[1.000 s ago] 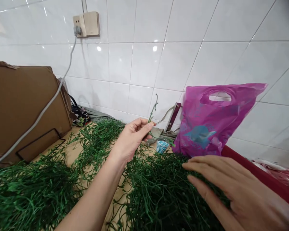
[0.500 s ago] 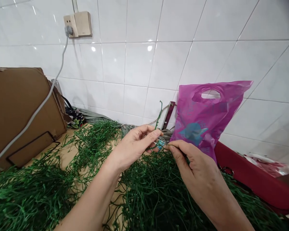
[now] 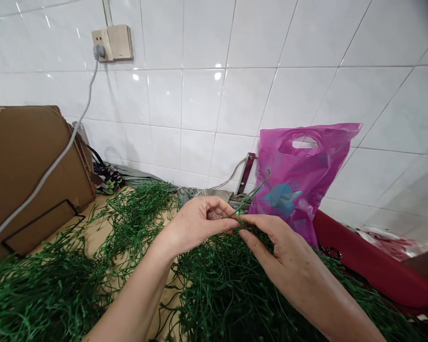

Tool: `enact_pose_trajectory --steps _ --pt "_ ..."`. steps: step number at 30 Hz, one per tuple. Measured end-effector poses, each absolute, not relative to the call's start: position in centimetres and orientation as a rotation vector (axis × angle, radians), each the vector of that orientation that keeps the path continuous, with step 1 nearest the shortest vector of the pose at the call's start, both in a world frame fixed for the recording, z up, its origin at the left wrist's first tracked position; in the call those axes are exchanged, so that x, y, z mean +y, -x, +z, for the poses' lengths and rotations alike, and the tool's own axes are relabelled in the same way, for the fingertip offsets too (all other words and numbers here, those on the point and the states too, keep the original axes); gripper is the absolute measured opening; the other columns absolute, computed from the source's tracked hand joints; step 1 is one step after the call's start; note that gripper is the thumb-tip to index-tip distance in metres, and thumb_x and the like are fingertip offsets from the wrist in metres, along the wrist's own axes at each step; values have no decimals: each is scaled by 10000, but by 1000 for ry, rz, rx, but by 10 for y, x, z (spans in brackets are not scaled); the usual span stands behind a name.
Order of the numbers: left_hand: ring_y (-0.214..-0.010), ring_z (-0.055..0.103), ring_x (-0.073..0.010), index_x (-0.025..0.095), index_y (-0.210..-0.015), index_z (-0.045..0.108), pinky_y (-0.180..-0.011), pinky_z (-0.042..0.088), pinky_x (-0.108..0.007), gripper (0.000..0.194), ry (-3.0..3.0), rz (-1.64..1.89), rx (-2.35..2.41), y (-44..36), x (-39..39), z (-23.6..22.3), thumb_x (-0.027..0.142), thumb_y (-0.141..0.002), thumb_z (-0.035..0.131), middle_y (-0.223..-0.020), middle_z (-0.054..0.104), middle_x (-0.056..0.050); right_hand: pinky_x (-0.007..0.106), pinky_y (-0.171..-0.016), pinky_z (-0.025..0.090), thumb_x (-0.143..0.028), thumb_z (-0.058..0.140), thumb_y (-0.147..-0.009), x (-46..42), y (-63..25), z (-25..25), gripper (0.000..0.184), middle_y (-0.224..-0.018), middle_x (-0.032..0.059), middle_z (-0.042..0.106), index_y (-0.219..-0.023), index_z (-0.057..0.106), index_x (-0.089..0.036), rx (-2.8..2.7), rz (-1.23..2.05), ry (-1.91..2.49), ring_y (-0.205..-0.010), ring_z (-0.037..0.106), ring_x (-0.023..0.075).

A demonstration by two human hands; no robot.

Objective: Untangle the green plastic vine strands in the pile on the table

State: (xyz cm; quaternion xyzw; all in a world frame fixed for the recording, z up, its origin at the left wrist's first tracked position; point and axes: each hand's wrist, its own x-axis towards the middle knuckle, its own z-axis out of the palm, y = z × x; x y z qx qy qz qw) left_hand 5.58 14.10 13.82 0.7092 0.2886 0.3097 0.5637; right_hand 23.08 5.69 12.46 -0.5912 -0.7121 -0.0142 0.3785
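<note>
A thin green plastic stem (image 3: 258,186) slants up and to the right from between my hands, with a small loop in its lower end. My left hand (image 3: 196,221) is closed, its thumb and forefinger pinching that lower end. From the right, my right hand (image 3: 280,247) meets it, its forefinger and thumb at the loop with a small gap between their tips. Inside the curl of my left fingers a clear, shiny bit shows, mostly hidden. Below both hands lies a big heap of similar green stems (image 3: 231,289).
More green stems (image 3: 43,285) spread over the tan tabletop (image 3: 100,230) at left. A cardboard box (image 3: 28,166) stands there, with a grey cable (image 3: 62,154) running past it. Against the tiled wall leans a purple plastic bag (image 3: 306,166), beside a red bin (image 3: 364,266).
The stem's free tip has swung from upright to leaning right. My right fingers have come in against my left fingertips. The clear, blue-tinted round thing between my hands is now mostly hidden.
</note>
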Motion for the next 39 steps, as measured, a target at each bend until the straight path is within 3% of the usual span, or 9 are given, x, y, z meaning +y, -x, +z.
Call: enact_pose_trajectory --steps 6,12,15,19,26,31,39 --pt "-675 489 -110 165 -837 639 -644 383 -251 160 -1738 904 712 -56 143 135 315 -814 690 -745 585 17 281 -556 472 -323 456 -961 57 -228 128 262 -694 -9 698 -1018 697 -240 -1808 211 1546 -581 629 168" --pt "-666 441 -118 182 -847 637 -620 368 -264 199 -1704 858 621 -51 139 142 346 -784 731 -719 519 27 252 -470 417 -369 492 -945 62 -232 119 300 -663 -2 687 -1150 668 -237 -1713 358 1454 -627 653 179" --pt "-650 407 -111 189 -773 601 -612 342 -265 216 -1762 849 620 -50 136 144 352 -789 742 -691 469 46 260 -522 449 -414 489 -964 61 -229 124 286 -642 -7 681 -1104 666 -238 -1705 540 1404 -674 661 187" --pt "-643 368 -108 185 -750 582 -610 308 -271 227 -1784 894 602 -50 138 143 361 -835 698 -674 432 53 263 -644 482 -442 540 -946 61 -226 130 259 -726 -2 697 -904 696 -239 -1704 651 1334 -723 639 172" --pt "-640 420 -104 188 -808 599 -615 343 -254 234 -1776 939 609 -53 139 136 401 -857 685 -694 469 50 259 -605 431 -419 568 -917 64 -226 129 255 -708 -13 599 -779 638 -216 -1621 604 1402 -672 536 154" --pt "-660 468 -114 190 -838 612 -638 364 -248 217 -1883 927 690 -53 140 134 394 -910 627 -691 513 42 277 -706 457 -320 557 -915 61 -226 133 179 -754 -9 631 -794 637 -214 -1669 531 1412 -732 565 158" --pt "-734 562 -134 199 -913 568 -717 429 -264 193 -1852 828 607 -56 140 134 388 -950 555 -763 616 14 290 -719 512 -348 618 -865 67 -227 126 124 -831 3 684 -892 645 -230 -1594 596 1356 -769 636 171"
